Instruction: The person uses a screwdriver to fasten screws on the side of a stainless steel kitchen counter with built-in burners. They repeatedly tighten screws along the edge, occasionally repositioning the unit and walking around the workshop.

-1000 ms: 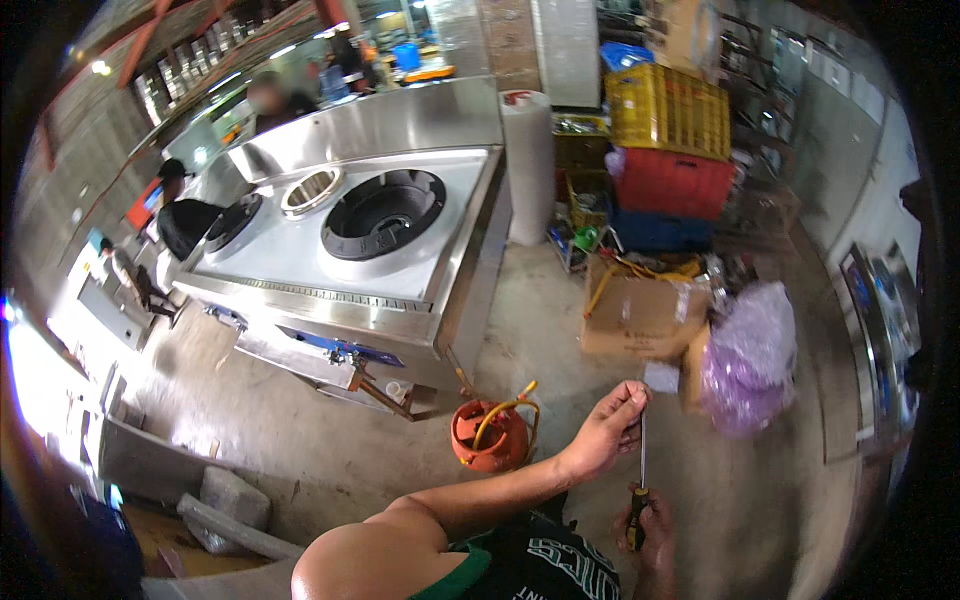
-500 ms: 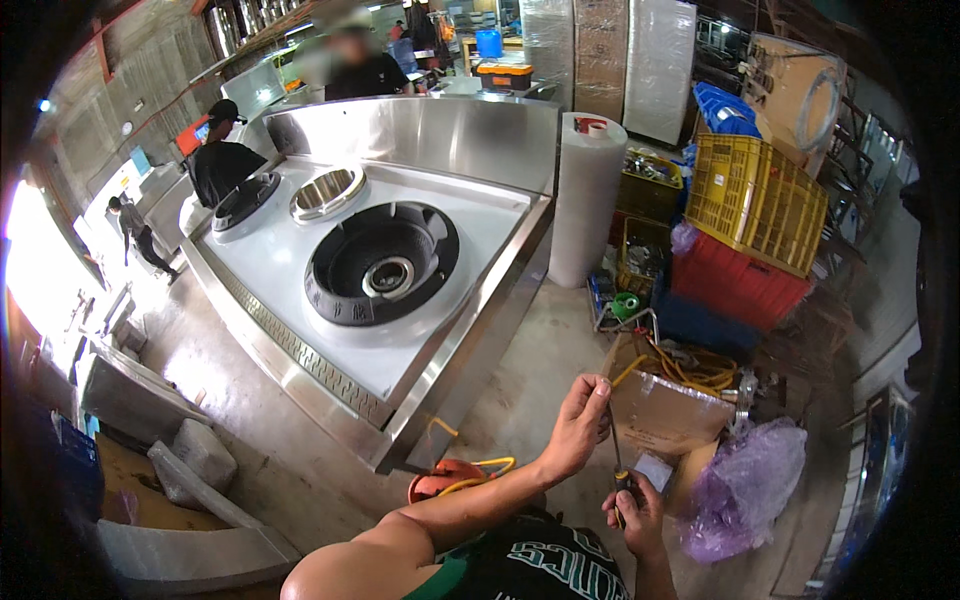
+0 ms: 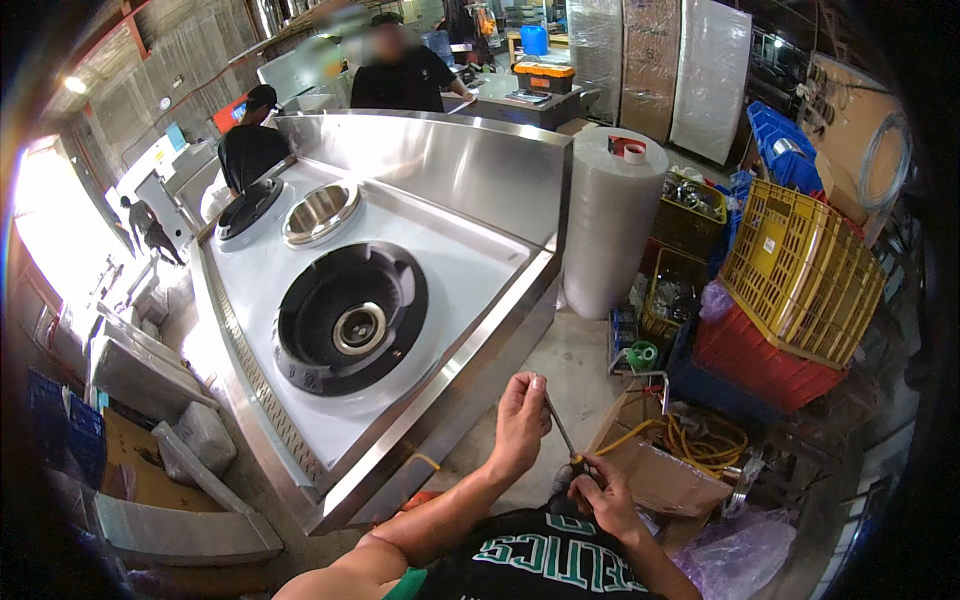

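A screwdriver (image 3: 562,432) is held between both hands, close in front of the chest. The right hand (image 3: 603,492) is closed round the dark handle end, low and nearest the body. The left hand (image 3: 520,425) is set above and to the left, its fingers (image 3: 535,385) pinched narrow on the tip of the thin metal shaft. The long axis thus runs diagonally: handle at lower right, tip at upper left, rising away from the body. Both hands are on the tool; the right is nearer the torso, the left nearer the stove.

Just beyond the left hand, the front edge of a stainless steel stove unit (image 3: 450,410) is seen, w/ no contact between hand and steel. On its top a large black burner ring (image 3: 350,318) lies nearest, a steel basin (image 3: 320,212) farther back. To the right, on the floor, a cardboard box (image 3: 660,480) w/ yellow hose (image 3: 700,440) sits near the right hand. Farther off: a red crate (image 3: 760,365), a yellow crate (image 3: 800,270), a tall white wrapped roll (image 3: 605,225). At the far side, other people in black stand by the stove.
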A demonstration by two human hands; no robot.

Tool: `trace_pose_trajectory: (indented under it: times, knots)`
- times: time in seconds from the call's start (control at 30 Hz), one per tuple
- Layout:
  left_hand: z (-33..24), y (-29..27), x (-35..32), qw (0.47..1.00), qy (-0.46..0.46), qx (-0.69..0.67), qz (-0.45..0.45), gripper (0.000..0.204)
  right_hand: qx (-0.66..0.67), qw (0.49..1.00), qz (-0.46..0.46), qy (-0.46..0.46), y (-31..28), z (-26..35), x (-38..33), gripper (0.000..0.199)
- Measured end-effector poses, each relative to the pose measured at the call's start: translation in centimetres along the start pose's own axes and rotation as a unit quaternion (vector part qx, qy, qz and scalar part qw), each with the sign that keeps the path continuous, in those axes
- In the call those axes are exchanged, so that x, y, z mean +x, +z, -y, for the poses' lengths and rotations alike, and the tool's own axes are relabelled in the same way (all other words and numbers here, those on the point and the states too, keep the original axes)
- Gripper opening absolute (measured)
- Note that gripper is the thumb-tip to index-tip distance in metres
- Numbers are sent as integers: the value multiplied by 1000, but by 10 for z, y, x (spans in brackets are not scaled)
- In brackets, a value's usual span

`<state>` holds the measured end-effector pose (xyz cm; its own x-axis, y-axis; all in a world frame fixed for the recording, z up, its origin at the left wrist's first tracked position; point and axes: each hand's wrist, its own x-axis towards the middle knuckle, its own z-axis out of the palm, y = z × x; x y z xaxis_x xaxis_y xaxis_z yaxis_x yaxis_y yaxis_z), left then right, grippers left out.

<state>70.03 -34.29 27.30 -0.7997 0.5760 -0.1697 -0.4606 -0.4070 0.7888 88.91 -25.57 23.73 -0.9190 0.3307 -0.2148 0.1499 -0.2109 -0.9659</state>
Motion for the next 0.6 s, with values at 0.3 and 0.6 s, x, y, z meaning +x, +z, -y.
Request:
trace_pose_trajectory:
  times: [0.3,0.6]
  knots:
    - [23,49,125,998,-42,-12,-48,20,-191,973,-105,-79,-76,35,103,35]
    - [45,51,213,995,-98,24,-5,24,-316,917,-199,-141,-97,48,161,35]
